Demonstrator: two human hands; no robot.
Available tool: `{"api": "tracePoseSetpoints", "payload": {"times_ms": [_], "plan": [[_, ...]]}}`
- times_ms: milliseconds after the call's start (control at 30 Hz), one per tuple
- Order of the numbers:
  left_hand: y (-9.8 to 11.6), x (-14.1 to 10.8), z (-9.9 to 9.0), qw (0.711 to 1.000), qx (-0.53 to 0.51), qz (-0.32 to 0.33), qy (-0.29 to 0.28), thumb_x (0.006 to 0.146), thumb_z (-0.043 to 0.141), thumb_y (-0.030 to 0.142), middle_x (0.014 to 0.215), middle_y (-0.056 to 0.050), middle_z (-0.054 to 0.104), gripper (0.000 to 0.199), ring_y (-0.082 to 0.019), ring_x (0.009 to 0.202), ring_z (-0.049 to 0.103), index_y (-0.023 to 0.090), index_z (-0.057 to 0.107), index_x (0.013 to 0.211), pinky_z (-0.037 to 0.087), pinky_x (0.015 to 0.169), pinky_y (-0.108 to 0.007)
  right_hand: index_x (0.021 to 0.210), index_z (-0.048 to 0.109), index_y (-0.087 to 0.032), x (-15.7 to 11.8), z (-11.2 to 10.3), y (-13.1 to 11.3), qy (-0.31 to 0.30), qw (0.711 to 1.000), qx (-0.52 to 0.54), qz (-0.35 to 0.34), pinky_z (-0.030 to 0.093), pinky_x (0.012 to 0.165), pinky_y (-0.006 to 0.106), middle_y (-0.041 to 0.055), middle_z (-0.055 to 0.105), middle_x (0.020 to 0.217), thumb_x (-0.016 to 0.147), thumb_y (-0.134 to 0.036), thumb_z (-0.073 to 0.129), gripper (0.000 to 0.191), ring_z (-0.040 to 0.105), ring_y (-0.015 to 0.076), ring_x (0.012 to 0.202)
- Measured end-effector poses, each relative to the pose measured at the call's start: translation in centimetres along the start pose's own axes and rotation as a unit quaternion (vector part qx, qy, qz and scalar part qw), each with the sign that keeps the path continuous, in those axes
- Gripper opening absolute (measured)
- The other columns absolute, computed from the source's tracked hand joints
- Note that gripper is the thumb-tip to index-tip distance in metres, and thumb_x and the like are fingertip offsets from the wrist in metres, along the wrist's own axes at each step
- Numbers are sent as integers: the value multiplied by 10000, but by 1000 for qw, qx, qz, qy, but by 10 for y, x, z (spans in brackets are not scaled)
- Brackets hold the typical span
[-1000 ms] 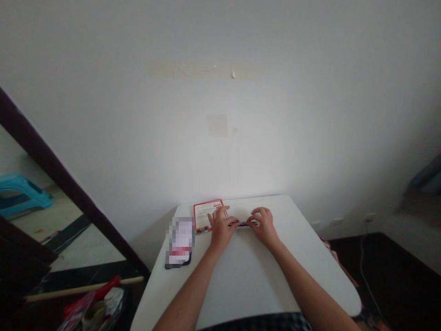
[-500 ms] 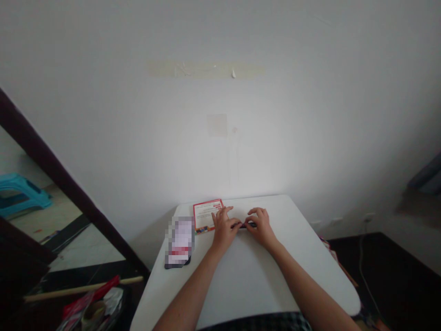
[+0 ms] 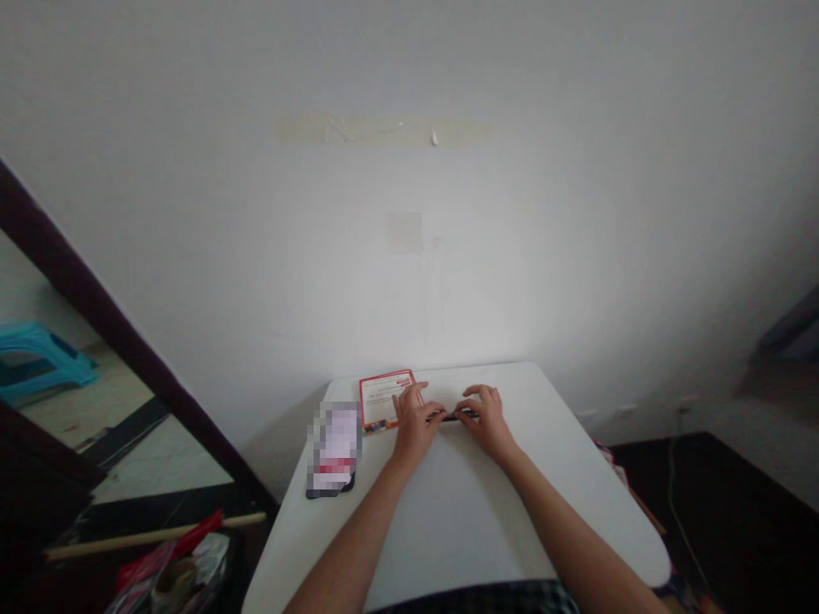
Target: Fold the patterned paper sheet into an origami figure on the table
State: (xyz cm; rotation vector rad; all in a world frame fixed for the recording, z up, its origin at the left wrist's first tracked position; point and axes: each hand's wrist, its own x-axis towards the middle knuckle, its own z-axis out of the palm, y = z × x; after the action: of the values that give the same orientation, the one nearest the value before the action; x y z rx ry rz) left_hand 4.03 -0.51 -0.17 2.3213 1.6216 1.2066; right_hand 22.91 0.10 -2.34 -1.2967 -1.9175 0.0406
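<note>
Near the far edge of the white table, my left hand pinches one end of a thin, dark, stick-like thing. My right hand pinches its other end, with thumb and forefinger pressed together and the remaining fingers raised. The dark thing lies crosswise between the hands, low over the tabletop; its ends are hidden by my fingers, and its kind is too small to make out. A red-bordered printed card lies just left of my left hand, partly covered by it.
A phone-shaped item, blurred out, lies at the table's left side. Behind the table stands a white wall. A dark-framed mirror leans at left, above a bin with bags. A cable hangs at right.
Both hands stay in nearly the same place on the dark stick-like thing. The fingers have shifted slightly, and a bit more of it shows by the right hand.
</note>
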Motion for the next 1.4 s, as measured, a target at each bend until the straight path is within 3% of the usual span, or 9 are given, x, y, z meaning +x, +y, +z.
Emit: {"api": "tracePoseSetpoints", "payload": {"times_ms": [333, 633, 833, 1033, 1133, 1333, 1400], "plan": [[-10, 0, 8, 999, 29, -18, 29, 745, 719, 218, 1346, -74, 501, 38, -299, 1304, 404, 228, 687, 728, 186, 1125, -625, 769, 722, -290, 0, -1, 4, 37, 999, 2, 23, 323, 1014, 491, 54, 587, 1070, 808, -360, 697, 83, 457, 252, 1092], [-7, 0, 5, 998, 42, -11, 34, 727, 745, 213, 1341, -76, 501, 66, -287, 1301, 400, 227, 682, 713, 172, 1126, -627, 703, 724, -266, 2, -3, 3, 35, 999, 12, 23, 337, 1001, 494, 61, 596, 996, 775, -270, 727, 72, 435, 266, 1087], [-10, 2, 4, 998, 49, -7, 45, 719, 754, 248, 1269, -67, 537, 62, -292, 1252, 428, 239, 706, 681, 225, 1107, -600, 727, 737, -277, 2, -3, 4, 43, 999, 24, 19, 392, 955, 459, 63, 593, 953, 772, -293, 736, 47, 450, 261, 1053], [-12, 2, 4, 998, 38, -11, 53, 710, 769, 256, 1325, -54, 524, 50, -314, 1260, 426, 263, 728, 681, 205, 1104, -615, 893, 746, -332, 0, -2, 6, 25, 999, 41, -18, 403, 977, 472, 65, 587, 1088, 780, -323, 728, 114, 436, 275, 1126], [-13, 2, 5, 998, 29, 0, 54, 727, 757, 273, 1346, -52, 514, 22, -320, 1269, 423, 278, 739, 738, 220, 1102, -601, 844, 744, -320, -1, -2, 5, 14, 998, 46, -32, 386, 1001, 497, 64, 599, 1090, 812, -302, 685, 69, 421, 282, 1159], [-11, 3, 6, 997, -3, -1, 73, 730, 769, 304, 1257, -82, 560, 319, -284, 1217, 470, 286, 692, 1039, 311, 1072, -519, 799, 719, -274, 0, -1, 5, 41, 997, 67, -7, 363, 1025, 501, 60, 617, 1014, 785, -263, 686, 37, 426, 277, 1157], [-8, 3, 6, 996, -18, -18, 90, 743, 756, 292, 1197, -81, 584, 296, -275, 1193, 484, 253, 674, 1025, 333, 1058, -506, 788, 709, -259, 1, -1, 6, 56, 996, 70, 9, 376, 1010, 487, 63, 613, 995, 783, -258, 679, 30, 440, 270, 1131]]}}
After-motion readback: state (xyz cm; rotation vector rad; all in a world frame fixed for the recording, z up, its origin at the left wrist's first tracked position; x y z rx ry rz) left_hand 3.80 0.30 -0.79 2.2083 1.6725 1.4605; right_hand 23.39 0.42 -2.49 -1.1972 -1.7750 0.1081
